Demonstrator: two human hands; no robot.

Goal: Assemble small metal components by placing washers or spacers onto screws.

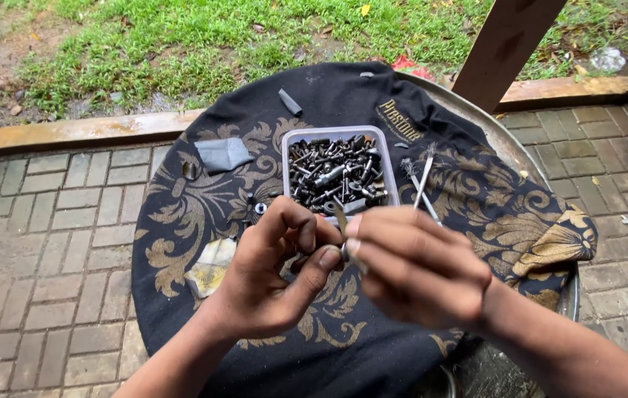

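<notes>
Black cloth [476, 199] with gold scrollwork covers a round table, seen from the head camera; on it stands a clear tub [338, 135] of dark bolts, with two thin metal tools [422, 186] lying just right of it and a grey scrap [222, 154] to its left. Left hand [270, 273] and right hand [413, 269] meet just in front of the tub, fingers curled, both pinching a small flat metal piece [341, 220]. Its long axis runs roughly upright, tip pointing away toward the tub.
</notes>
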